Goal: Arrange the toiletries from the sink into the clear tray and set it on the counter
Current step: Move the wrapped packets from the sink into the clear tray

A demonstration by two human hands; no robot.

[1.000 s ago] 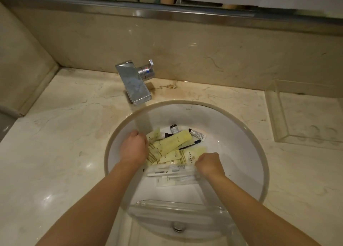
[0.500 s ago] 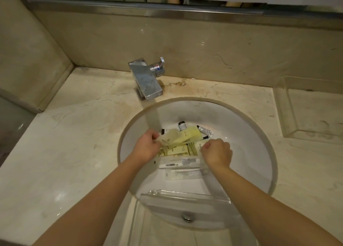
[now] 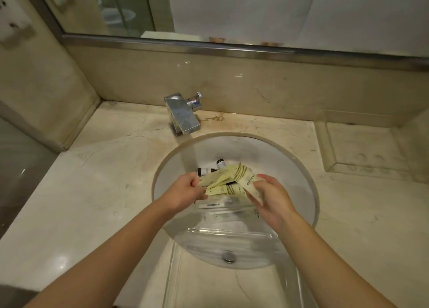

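While both hands pinch yellow sachets (image 3: 228, 180) inside sink (image 3: 299, 180): left hand (image 3: 185, 192), right hand (image 3: 270, 198); faucet (image 3: 182, 115) behind sink, clear tray (image 3: 229, 232) across sink's near rim.

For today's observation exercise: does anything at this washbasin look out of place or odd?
Yes. Yellow sachets, small dark-capped bottles and clear-wrapped items lie jumbled in the sink, where toiletries do not belong. Both hands gather the sachets. A brownish stain marks the counter beside the faucet.
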